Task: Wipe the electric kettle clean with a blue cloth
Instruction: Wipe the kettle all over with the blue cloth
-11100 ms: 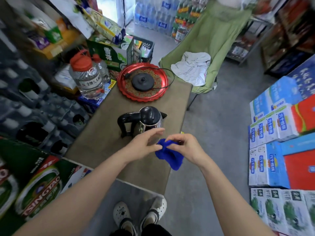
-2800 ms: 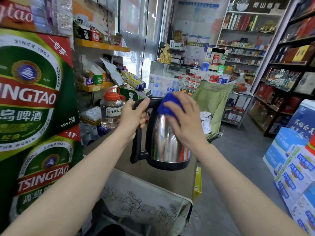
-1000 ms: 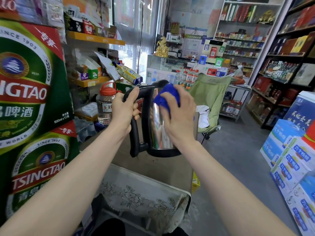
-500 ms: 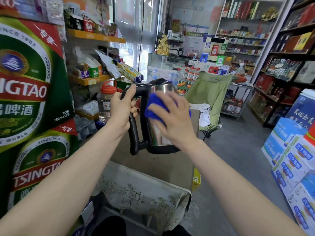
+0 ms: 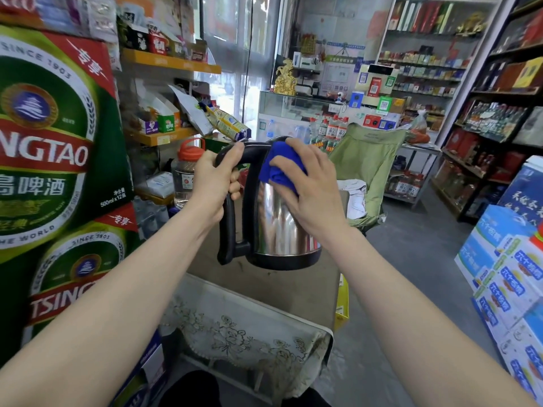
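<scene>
A steel electric kettle (image 5: 279,230) with a black handle, lid and base ring hangs upright in the air above the table. My left hand (image 5: 213,186) grips the top of its black handle. My right hand (image 5: 308,192) presses a bunched blue cloth (image 5: 277,167) against the upper part of the steel body, just under the lid. The hand and cloth hide the lid and the kettle's right side.
A brown table (image 5: 264,292) with a lace-edged cover stands below the kettle. Green beer cartons (image 5: 50,160) are stacked at left, a red-capped jar (image 5: 185,174) behind my left hand, a green folding chair (image 5: 370,160) beyond, and blue cartons (image 5: 505,274) at right.
My right hand has slid the blue cloth from the kettle's left side near the handle up and right across the upper body. My left hand keeps its grip on the handle.
</scene>
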